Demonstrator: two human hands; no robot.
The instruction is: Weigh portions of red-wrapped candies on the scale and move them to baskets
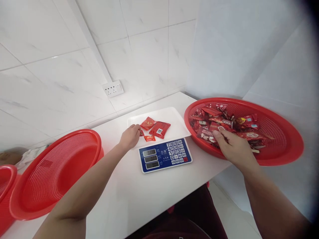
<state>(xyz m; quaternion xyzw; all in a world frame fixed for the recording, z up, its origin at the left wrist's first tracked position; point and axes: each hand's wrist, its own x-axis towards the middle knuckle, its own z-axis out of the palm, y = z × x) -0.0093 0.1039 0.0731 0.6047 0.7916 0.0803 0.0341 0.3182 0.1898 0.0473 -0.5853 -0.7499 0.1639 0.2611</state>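
Observation:
My left hand [130, 136] is closed at the left side of the white scale tray [178, 124], its fingertips pinching a small red snack packet [141, 132] that they mostly cover. Beside it on the tray lie a red packet with gold print [148, 123], a larger red packet with a barcode label [161, 129] and a small orange-red packet [150, 138]. Over the red basket [286, 139] on the right, my right hand [230, 144] has thumb and fingers closed on a red snack packet [216, 126] among the pile. Its other fingers are partly hidden.
The blue keypad panel [165, 155] of the scale faces me on the white table [119, 192]. At the left stands a red perforated basket [59, 166], with another red basket [6, 192] beyond it. A wall socket [113, 88] sits on the tiled wall behind.

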